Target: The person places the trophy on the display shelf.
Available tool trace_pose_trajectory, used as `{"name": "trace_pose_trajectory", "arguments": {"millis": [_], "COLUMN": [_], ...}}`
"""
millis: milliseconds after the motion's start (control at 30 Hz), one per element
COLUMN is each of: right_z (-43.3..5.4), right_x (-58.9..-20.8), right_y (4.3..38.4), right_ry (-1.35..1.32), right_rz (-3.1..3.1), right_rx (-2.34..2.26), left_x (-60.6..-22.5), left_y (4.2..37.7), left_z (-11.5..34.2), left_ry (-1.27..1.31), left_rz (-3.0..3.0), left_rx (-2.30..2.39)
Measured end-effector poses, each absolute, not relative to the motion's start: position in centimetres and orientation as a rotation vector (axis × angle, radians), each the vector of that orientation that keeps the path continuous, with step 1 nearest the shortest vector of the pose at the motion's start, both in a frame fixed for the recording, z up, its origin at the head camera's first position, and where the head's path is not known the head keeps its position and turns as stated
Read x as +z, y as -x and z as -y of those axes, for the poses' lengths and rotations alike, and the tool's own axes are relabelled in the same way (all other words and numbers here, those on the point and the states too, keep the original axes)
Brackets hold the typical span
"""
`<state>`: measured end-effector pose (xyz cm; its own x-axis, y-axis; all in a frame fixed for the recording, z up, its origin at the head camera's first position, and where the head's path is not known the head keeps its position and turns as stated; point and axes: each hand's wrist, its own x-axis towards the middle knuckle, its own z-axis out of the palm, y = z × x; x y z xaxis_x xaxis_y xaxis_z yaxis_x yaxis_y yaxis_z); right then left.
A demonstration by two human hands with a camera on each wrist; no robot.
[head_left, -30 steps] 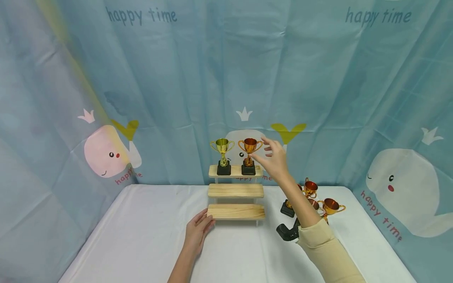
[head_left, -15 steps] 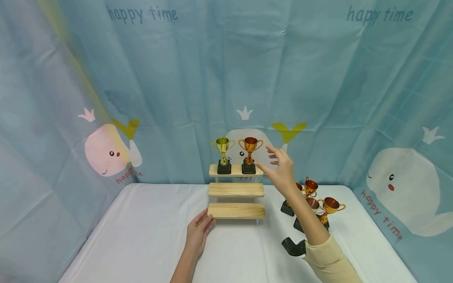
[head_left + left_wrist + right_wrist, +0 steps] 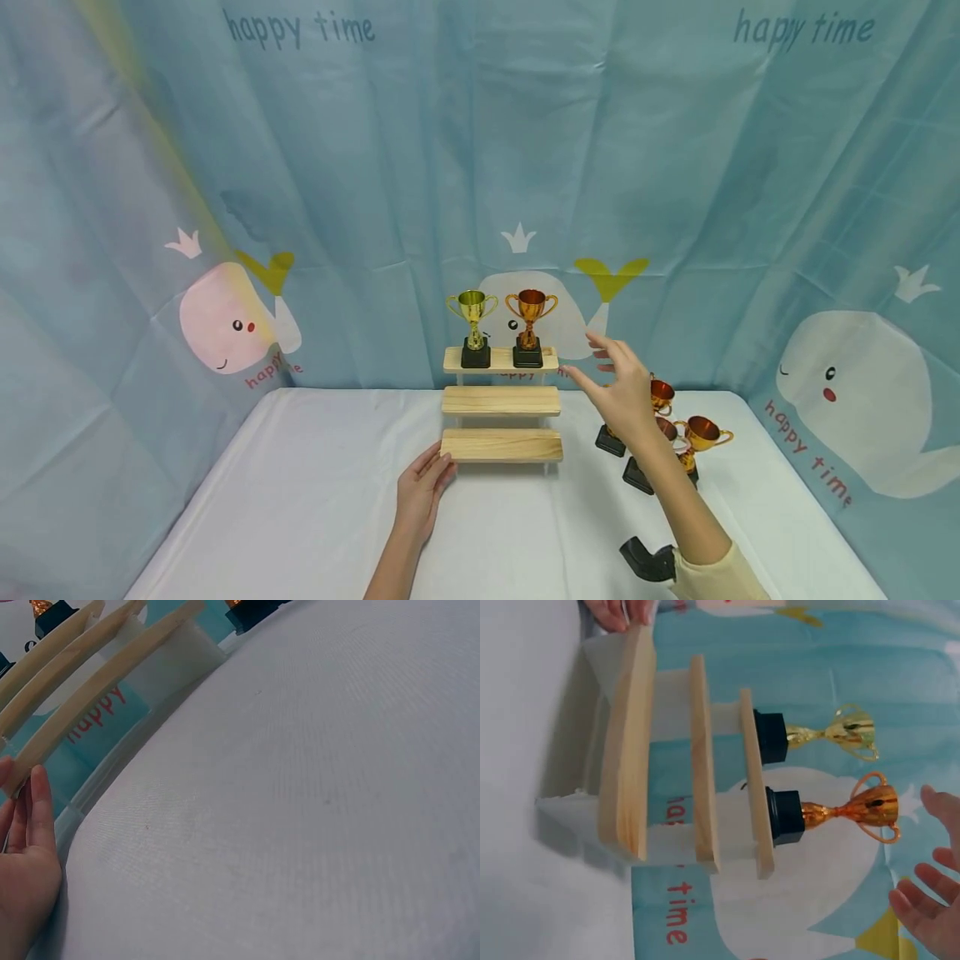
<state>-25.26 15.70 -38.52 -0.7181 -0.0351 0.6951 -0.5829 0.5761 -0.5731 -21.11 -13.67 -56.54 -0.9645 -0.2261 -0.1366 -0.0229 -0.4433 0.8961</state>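
Observation:
A three-step wooden display stand (image 3: 501, 402) carries a gold trophy cup (image 3: 475, 333) and, to its right, a bronze-coloured trophy cup (image 3: 529, 327), both upright on the top step. My left hand (image 3: 422, 493) pinches the left end of the bottom step, with the thumb over the wood and fingers below in the left wrist view. In the air to the right of the stand is my right hand (image 3: 622, 392), thumb and fingers spread apart and holding nothing. The right wrist view shows those fingers (image 3: 922, 900) just off the bronze cup.
Several more bronze-coloured trophy cups (image 3: 701, 435) on black bases stand on the white tablecloth (image 3: 315, 492) at the right, partly hidden behind my right hand and forearm. A blue whale-print curtain (image 3: 405, 167) rises behind the table.
My right hand has drawn back from the bronze-coloured trophy cup, moving right and down towards me. The left hand and both cups on the stand stay in place.

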Motion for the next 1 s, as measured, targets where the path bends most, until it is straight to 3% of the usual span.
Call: {"name": "trace_pose_trajectory", "arguments": {"millis": [1000], "right_z": [-23.8], "right_x": [-42.7], "right_y": [19.5], "right_ry": [-0.283], "right_rz": [2.146], "right_rx": [0.868], "left_x": [-56.7], "left_y": [21.1], "left_z": [13.9], "left_ry": [-0.396], "left_rz": [1.589], "left_rx": [-2.58]}}
